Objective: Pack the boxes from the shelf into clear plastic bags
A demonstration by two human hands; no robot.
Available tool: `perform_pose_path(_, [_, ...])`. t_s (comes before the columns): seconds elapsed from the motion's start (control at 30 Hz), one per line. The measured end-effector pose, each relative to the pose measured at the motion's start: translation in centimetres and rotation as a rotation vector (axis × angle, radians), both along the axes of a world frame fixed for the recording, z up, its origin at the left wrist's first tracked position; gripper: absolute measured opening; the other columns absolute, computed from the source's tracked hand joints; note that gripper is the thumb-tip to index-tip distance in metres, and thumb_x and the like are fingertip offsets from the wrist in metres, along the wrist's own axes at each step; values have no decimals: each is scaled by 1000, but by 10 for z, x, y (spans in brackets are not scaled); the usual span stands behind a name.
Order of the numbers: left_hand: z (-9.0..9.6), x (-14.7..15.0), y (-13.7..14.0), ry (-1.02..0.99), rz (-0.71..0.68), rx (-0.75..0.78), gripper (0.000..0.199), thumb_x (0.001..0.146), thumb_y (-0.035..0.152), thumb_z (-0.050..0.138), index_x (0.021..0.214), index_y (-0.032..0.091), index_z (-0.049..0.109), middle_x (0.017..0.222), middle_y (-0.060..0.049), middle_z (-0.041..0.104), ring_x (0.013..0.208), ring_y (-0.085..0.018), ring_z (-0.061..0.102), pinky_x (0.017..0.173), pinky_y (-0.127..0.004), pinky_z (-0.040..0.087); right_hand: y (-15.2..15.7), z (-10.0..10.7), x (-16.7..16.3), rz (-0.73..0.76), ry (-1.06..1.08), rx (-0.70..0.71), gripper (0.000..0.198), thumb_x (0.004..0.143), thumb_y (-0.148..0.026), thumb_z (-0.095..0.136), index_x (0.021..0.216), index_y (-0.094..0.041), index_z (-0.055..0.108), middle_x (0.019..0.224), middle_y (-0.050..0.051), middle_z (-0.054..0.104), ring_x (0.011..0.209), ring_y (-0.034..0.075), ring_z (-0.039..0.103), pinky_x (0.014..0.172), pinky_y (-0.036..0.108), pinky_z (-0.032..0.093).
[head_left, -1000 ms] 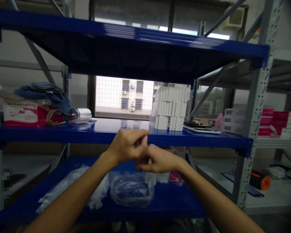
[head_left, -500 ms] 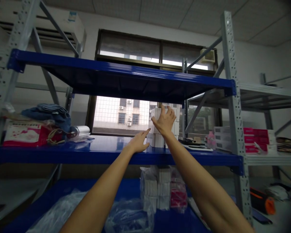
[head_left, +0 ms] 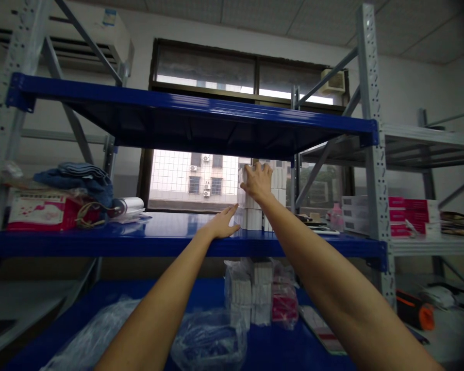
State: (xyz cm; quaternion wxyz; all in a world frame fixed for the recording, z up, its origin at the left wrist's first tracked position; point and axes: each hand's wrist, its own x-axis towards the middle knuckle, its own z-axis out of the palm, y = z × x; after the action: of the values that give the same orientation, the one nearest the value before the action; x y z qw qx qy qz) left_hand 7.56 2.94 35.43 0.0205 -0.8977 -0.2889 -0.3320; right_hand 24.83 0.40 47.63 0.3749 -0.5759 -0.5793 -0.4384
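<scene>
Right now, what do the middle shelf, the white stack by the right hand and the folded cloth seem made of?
Middle shelf: probably painted metal; its glossy surface mirrors window light. White stack: perhaps matte cardboard; straight edges suggest thin boxes. Folded cloth: likely denim, matte blue with soft folds.

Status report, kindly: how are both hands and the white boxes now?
Right hand at top of white boxes, grip unclear. Left hand open, beside bottom. Boxes stacked on blue shelf. Nothing visible blocking hands.
</scene>
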Motion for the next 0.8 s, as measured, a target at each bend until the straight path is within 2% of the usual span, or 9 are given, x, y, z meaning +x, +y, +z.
perform_pose_path(0.13, [1,-1,-2,-5,46,-34,86,93,49,56,165,24,15,167,-18,30,153,-35,32,123,-53,28,-3,2,-4,23,-21,-40,61,87,-26,72,144,-25,49,153,19,38,128,45,46,99,61,43])
perform_pose_path(0.23, [2,0,-7,-10,87,-60,84,96,52,52,165,23,15,167,-21,29,154,-37,31,122,-54,28,-2,-1,-7,91,-37,-50,60,88,-18,67,144,-29,50,159,16,31,129,45,46,95,61,49])
perform_pose_path(0.3, [4,0,-12,-70,156,-73,82,97,55,50,164,22,17,166,-22,30,153,-39,32,121,-57,28,-2,-6,-11,171,-79,-29,57,88,-12,62,142,-29,52,163,13,28,132,43,44,98,62,47])
perform_pose_path(0.4, [11,-4,-21,-342,289,-82,76,99,58,44,162,21,24,166,-23,30,151,-42,33,120,-60,27,-10,-12,-21,313,-92,62,55,88,-7,58,138,-27,56,167,10,22,143,40,35,110,65,38])
perform_pose_path(0.47, [17,-9,-27,-613,299,-76,74,101,58,39,162,19,26,166,-21,30,152,-40,33,122,-57,27,-21,-13,-26,459,-31,151,52,87,-8,59,136,-27,58,168,10,22,148,39,30,115,65,34])
perform_pose_path(0.57, [24,-22,-41,-1066,157,-117,75,101,62,38,162,22,26,165,-17,34,151,-35,35,122,-51,31,-49,-16,-31,791,40,259,51,82,-15,68,131,-28,61,162,9,32,150,36,31,118,62,34])
perform_pose_path(0.63, [20,-34,-58,-1303,-55,-176,77,98,68,42,162,29,26,162,-13,41,144,-32,46,117,-49,41,-74,-27,-31,1050,86,239,55,78,-20,75,130,-31,62,159,8,40,149,35,36,118,58,37])
perform_pose_path(0.73, [-6,-52,-100,-1379,-451,-201,74,94,69,51,158,35,34,145,-10,58,124,-28,64,103,-45,55,-115,-68,-31,1433,228,58,61,76,-25,81,133,-37,60,160,5,42,143,33,47,113,54,46])
perform_pose_path(0.8, [-37,-62,-134,-1313,-516,-214,70,91,65,61,151,31,48,131,-9,68,116,-28,68,97,-44,59,-140,-107,-33,1600,339,-44,61,75,-25,84,131,-38,61,160,3,44,143,33,48,114,53,46])
